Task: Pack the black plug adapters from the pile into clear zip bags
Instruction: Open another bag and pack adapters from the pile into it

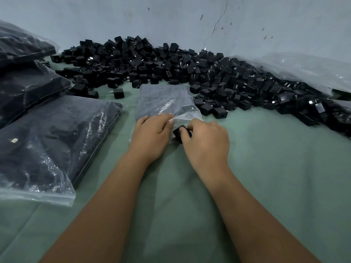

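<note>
A clear zip bag (163, 100) part-filled with black plug adapters lies flat on the green cloth in the middle. My left hand (152, 135) pinches the bag's near open edge and lifts it. Just to its right, my right hand (206, 143) grips one black plug adapter (180, 132) at the bag's mouth. The large pile of loose black adapters (190, 69) stretches along the wall behind the bag and down the right side.
Filled, closed zip bags (51, 141) lie at the left, more stacked behind them (24, 82). A heap of clear plastic (303, 71) leans on the wall at the right. The green cloth (275, 158) covers the surface; a few stray adapters (118, 93) lie left of the bag.
</note>
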A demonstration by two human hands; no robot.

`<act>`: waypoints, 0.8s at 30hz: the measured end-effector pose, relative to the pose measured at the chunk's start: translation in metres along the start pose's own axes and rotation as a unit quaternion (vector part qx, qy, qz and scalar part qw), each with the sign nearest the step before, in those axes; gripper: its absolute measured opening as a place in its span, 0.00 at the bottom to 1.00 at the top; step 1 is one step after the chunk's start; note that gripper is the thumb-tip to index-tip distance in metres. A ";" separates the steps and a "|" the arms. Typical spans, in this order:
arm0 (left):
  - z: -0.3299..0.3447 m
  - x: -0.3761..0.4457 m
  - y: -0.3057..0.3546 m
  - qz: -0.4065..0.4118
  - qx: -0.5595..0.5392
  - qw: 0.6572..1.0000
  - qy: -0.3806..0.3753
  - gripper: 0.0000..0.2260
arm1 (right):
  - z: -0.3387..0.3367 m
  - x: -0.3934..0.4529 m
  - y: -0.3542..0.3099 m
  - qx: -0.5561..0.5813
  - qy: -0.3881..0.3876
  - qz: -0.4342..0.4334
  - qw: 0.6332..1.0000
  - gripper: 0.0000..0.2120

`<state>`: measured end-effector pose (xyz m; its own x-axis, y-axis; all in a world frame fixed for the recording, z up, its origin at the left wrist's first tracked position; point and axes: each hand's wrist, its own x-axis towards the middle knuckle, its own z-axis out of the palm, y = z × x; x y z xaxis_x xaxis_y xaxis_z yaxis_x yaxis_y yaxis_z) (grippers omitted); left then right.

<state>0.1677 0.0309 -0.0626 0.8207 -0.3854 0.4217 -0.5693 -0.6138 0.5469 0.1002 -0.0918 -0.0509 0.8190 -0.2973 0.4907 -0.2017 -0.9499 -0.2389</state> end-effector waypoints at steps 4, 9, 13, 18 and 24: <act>0.001 0.000 -0.001 -0.003 -0.004 1.000 0.005 0.13 | -0.016 -0.002 -0.006 0.012 0.006 0.000 1.000 0.11; 0.003 0.002 -0.003 -0.006 -0.017 1.000 0.004 0.13 | -0.028 -0.012 -0.026 0.032 -0.094 -0.003 0.995 0.04; 0.004 0.001 -0.005 -0.007 -0.021 1.000 0.019 0.13 | -0.018 -0.022 -0.034 -0.040 -0.124 -0.056 0.990 0.11; 0.003 0.001 -0.002 -0.011 -0.014 1.000 0.017 0.13 | -0.007 -0.017 -0.025 -0.091 -0.084 -0.089 0.988 0.16; -0.001 -0.001 0.003 -0.001 -0.019 1.000 0.010 0.15 | 0.007 -0.011 -0.025 -0.131 -0.080 -0.084 0.985 0.21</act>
<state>0.1653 0.0301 -0.0604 0.8207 -0.3704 0.4350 -0.5697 -0.5884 0.5738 0.1005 -0.0638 -0.0559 0.9228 -0.1342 0.3612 -0.1701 -0.9830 0.0696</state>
